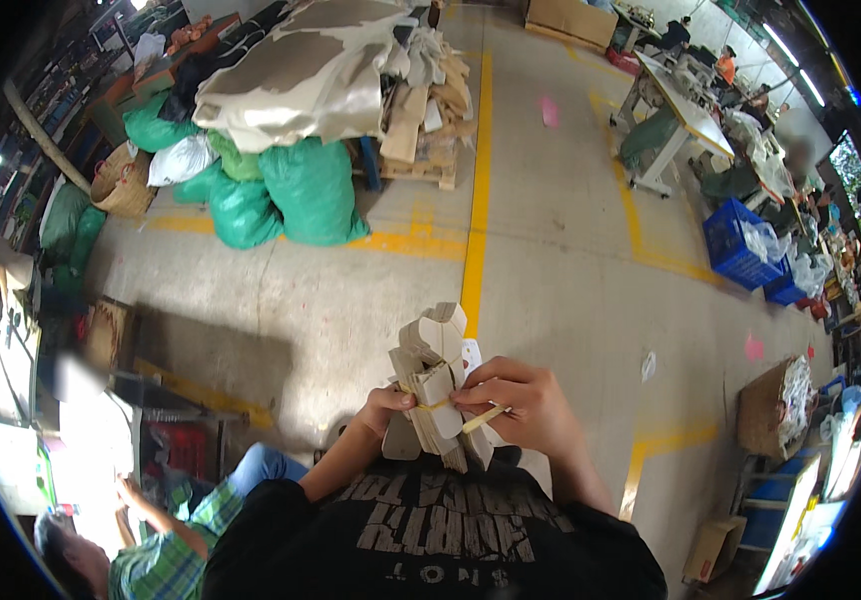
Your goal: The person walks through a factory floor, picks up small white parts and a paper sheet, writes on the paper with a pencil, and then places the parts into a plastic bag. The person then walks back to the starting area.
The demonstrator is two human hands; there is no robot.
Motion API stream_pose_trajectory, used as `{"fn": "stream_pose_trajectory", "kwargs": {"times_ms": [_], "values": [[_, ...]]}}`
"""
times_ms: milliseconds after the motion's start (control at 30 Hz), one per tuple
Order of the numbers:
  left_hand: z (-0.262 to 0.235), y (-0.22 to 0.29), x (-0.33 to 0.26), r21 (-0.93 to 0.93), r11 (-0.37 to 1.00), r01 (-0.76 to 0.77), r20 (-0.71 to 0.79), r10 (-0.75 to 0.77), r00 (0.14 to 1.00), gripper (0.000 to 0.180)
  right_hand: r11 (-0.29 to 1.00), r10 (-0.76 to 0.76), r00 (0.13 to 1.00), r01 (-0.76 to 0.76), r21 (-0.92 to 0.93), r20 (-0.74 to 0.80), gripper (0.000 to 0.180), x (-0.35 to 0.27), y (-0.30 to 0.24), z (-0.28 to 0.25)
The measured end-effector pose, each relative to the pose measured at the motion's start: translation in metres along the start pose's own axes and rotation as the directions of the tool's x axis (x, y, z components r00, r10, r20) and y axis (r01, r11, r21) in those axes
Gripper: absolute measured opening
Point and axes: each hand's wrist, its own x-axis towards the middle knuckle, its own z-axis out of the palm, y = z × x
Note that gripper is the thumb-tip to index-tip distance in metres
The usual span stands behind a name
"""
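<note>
In front of my chest is a bundle of flat, off-white cut-out pieces (438,332), stacked in layers and fanned at the top. A thin yellowish band (435,405) goes round its middle. My left hand (383,408) is closed on the bundle's left side, thumb against the edge. At its right side, my right hand (526,405) has its thumb and fingers pinched against the bundle near the band. A short pale-yellow strip (486,418) sticks out from between those fingers. I cannot tell whether the fingers also grip the band.
Left ahead, green sacks (311,190) stand beside a pallet (436,175) piled with hides (301,90). A person in a checked shirt (166,560) sits close at my left. To the right are blue crates (741,245), a wicker basket (771,405) and a wheeled table (686,110).
</note>
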Motion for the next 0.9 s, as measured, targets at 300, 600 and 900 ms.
{"fn": "stream_pose_trajectory", "kwargs": {"times_ms": [300,600,900], "values": [[0.001,0.175,0.289,0.102,0.961,0.256,0.003,-0.258,0.966,0.090,0.989,0.103,0.945,-0.131,-0.069,-0.311,0.022,0.193,0.179,-0.118],[0.019,0.318,0.600,0.148,0.976,0.157,0.010,-0.160,0.987,0.086,0.984,0.165,0.970,-0.175,-0.037,-0.178,0.027,0.407,0.381,-0.309],[0.014,0.463,0.848,0.229,0.973,-0.015,-0.232,0.069,0.970,0.099,0.992,-0.038,0.999,0.034,-0.122,-0.029,0.032,0.651,0.576,-0.452]]}}
